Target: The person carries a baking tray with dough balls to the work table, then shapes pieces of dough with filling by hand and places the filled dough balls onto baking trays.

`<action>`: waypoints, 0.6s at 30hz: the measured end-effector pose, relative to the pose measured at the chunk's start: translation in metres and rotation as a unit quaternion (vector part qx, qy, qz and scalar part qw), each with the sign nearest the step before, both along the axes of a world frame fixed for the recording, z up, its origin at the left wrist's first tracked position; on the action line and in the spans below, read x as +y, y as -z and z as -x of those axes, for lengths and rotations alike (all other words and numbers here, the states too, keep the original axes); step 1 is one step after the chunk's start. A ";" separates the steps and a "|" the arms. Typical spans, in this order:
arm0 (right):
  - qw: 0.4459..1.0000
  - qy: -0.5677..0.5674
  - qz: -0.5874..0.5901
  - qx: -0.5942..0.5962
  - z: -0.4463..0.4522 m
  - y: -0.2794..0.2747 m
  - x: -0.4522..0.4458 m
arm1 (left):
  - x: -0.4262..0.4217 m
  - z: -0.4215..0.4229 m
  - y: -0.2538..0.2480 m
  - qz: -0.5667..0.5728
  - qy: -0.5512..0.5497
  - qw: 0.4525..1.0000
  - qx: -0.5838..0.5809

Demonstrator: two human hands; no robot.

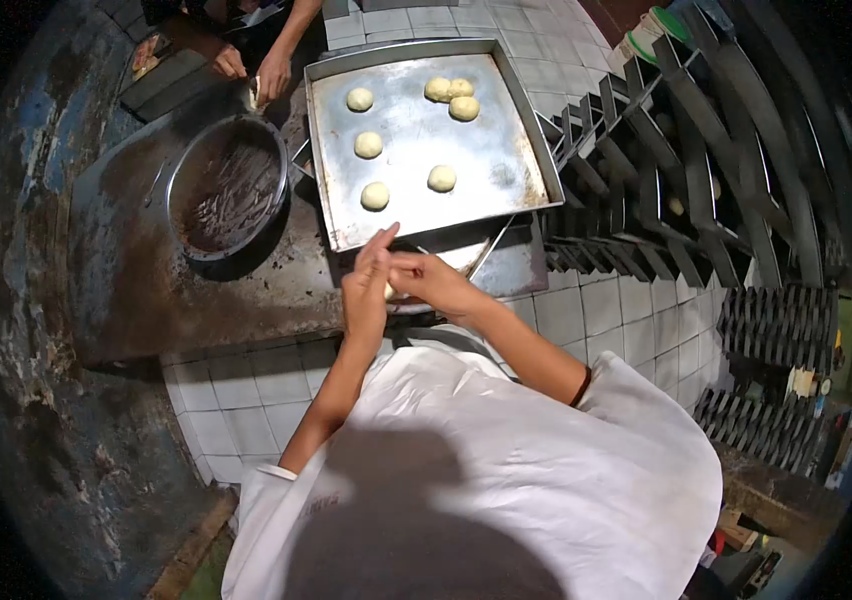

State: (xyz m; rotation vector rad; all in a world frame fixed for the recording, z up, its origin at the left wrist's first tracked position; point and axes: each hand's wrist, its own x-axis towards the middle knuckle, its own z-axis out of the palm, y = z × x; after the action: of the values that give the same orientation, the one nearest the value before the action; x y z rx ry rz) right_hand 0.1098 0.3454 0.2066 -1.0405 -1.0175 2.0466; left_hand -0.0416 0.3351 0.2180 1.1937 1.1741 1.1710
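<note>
The white shirt [526, 480] is spreading out just behind both hands, carrying a dark shadow. The left hand [366, 290] is standing on edge, its fingers stretched out together and pointing away from the body. The right hand [434, 283] is bending its fingers in against the left palm. Between them the two hands are holding a small piece of dough [390, 291], mostly hidden by the fingers.

Just beyond the fingertips, a large metal baking tray [501, 150] is resting at a slight angle, bearing round dough balls [375, 196]. Three are forming a column on its left side, one is sitting alone nearer the middle, and three are touching in a cluster toward the far right. Another metal surface is showing below its near edge.

To the left of the left hand, a round metal bowl [174, 215] smeared with dark brown residue is standing on the stained worktop [121, 290]. Past the bowl, a co-worker's hands [273, 77] are holding something pale above its far rim. Right of the right hand and farther out, dark metal racks [691, 170] are rising, with green-lidded buckets [668, 24] standing beyond them.
</note>
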 end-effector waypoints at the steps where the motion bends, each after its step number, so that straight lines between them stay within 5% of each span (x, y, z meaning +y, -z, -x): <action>1: 0.989 -0.015 0.125 0.084 -0.014 -0.018 0.000 | 0.002 -0.002 -0.001 0.008 0.077 0.997 0.006; 2: 0.988 -0.020 0.127 0.083 -0.033 -0.021 0.009 | 0.000 -0.011 -0.002 0.001 0.084 0.996 0.014; 4: 0.971 -0.174 -0.086 -0.140 -0.077 -0.023 0.043 | -0.001 -0.018 -0.003 -0.030 0.061 0.997 0.038; 6: 0.962 -0.128 -0.135 -0.200 -0.114 -0.035 0.079 | 0.000 -0.009 0.000 -0.013 0.007 1.000 0.027; 8: 0.853 -0.042 -0.260 -0.451 -0.149 -0.031 0.106 | -0.004 0.010 0.010 0.029 -0.088 0.995 -0.022; 10: 0.721 0.020 -0.455 -0.523 -0.193 0.030 0.114 | -0.016 0.029 0.019 0.070 -0.157 0.984 -0.038; 12: 0.740 -0.123 -0.330 -0.573 -0.213 0.053 0.116 | -0.030 0.053 0.043 0.103 -0.224 0.966 -0.072; 14: 0.720 -0.081 -0.384 -0.572 -0.216 0.059 0.122 | -0.034 0.065 0.043 0.095 -0.252 0.960 -0.083; 16: 0.747 0.022 -0.260 -0.611 -0.194 0.018 0.144 | -0.039 0.067 0.040 0.097 -0.275 0.952 -0.091; 17: 0.732 0.055 -0.327 -0.595 -0.193 0.027 0.164 | -0.036 0.065 0.038 0.098 -0.301 0.941 -0.123; 18: 0.621 0.116 -0.468 -0.619 -0.187 0.049 0.177 | -0.032 0.062 0.037 0.099 -0.325 0.928 -0.153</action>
State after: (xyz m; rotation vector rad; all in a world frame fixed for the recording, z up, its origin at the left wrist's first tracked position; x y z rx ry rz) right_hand 0.2973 0.5224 0.1579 -1.7171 -2.0578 0.0581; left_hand -0.1039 0.3034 0.1807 0.4351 1.4474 1.6097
